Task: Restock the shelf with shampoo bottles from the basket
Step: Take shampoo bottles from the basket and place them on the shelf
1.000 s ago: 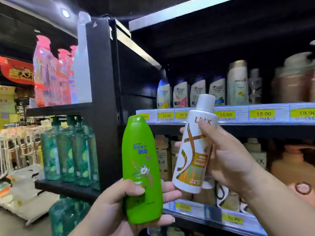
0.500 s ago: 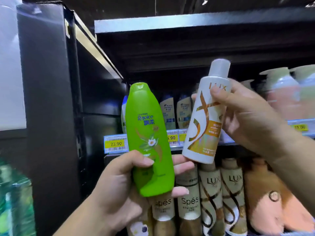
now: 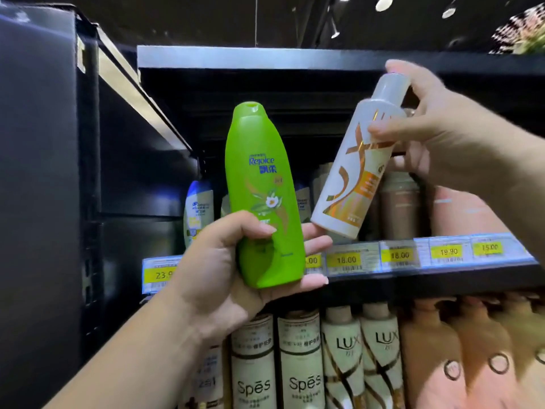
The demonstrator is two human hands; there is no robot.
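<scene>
My left hand (image 3: 224,270) grips the lower half of a green Rejoice shampoo bottle (image 3: 262,184), held upright in front of the shelf. My right hand (image 3: 436,134) holds a white and gold Lux bottle (image 3: 356,172) near its cap, tilted with its base pointing down-left above the shelf edge (image 3: 413,258) with yellow price tags. Both bottles hang in the air in front of the upper shelf's left part. No basket is in view.
The upper shelf holds a blue-capped bottle (image 3: 199,208) at the left and brown and pink bottles (image 3: 401,202) at the right. Below stand Spes bottles (image 3: 253,364), Lux bottles (image 3: 362,355) and pink bottles (image 3: 460,358). A black side panel (image 3: 38,202) bounds the left.
Both hands have risen with their bottles toward the upper shelf. The Lux bottle has tilted more and my right hand has slid up to its cap. The view has shifted upward.
</scene>
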